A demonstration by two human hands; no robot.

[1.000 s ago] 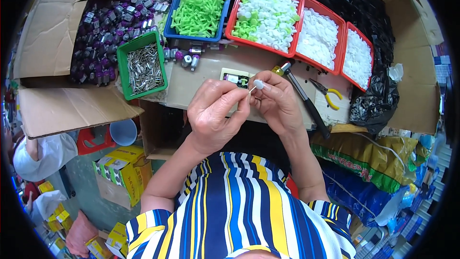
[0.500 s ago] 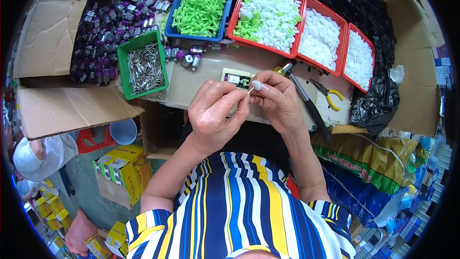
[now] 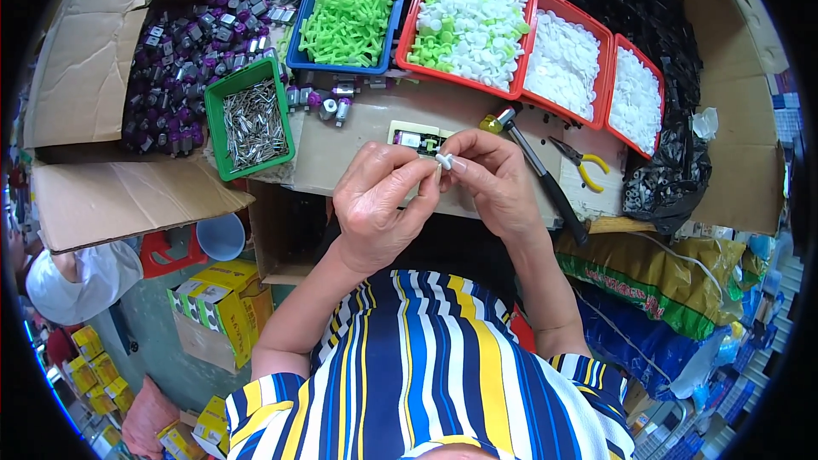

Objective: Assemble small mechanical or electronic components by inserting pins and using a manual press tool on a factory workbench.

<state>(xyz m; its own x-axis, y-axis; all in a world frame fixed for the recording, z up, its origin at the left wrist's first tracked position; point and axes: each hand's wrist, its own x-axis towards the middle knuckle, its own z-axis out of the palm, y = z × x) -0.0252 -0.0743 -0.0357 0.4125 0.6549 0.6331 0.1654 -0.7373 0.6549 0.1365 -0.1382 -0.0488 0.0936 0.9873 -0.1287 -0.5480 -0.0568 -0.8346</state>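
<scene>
A small white piece (image 3: 444, 161) is clamped between the closed fingers of the left hand (image 3: 373, 204) and right hand (image 3: 501, 192), over the worktop's (image 3: 341, 140) near side. Just beyond, a cream fixture (image 3: 394, 130) is seen; a hammer (image 3: 545, 172) and pliers (image 3: 581, 159) are laid to the right.

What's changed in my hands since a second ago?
The small white piece in your right hand has moved left and toward you, close to the fingertips of your left hand; the thin pin is now mostly hidden. Neither grip visibly let go. The hammer, pliers and red trays stayed put.
</scene>
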